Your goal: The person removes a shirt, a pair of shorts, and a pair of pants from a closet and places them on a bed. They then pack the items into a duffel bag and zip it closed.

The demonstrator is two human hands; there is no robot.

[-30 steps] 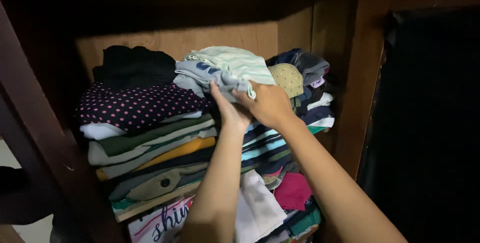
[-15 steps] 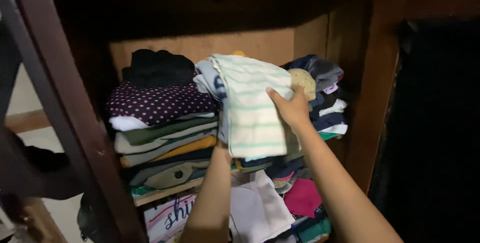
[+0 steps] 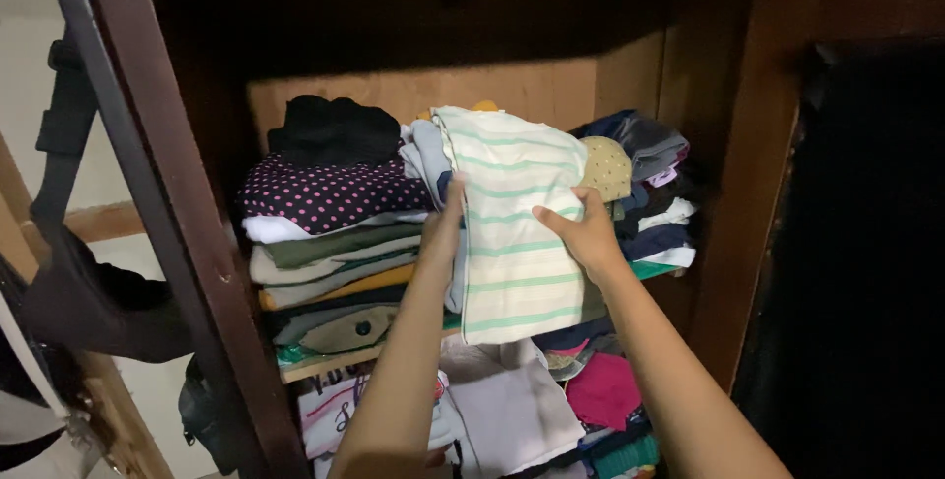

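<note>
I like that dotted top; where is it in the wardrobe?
The dark pink-dotted garment lies near the top of the left pile, under a black garment, just left of the striped cloth.

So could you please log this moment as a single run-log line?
left hand: grips striped garment edge | right hand: holds its front | garment: hangs over folded clothes stack | place: wooden wardrobe shelf

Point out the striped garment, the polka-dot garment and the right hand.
striped garment (image 3: 512, 243), head view, middle of its hanging front.
polka-dot garment (image 3: 330, 193), head view, top face of the fold.
right hand (image 3: 583, 233), head view, back of the hand.
</note>
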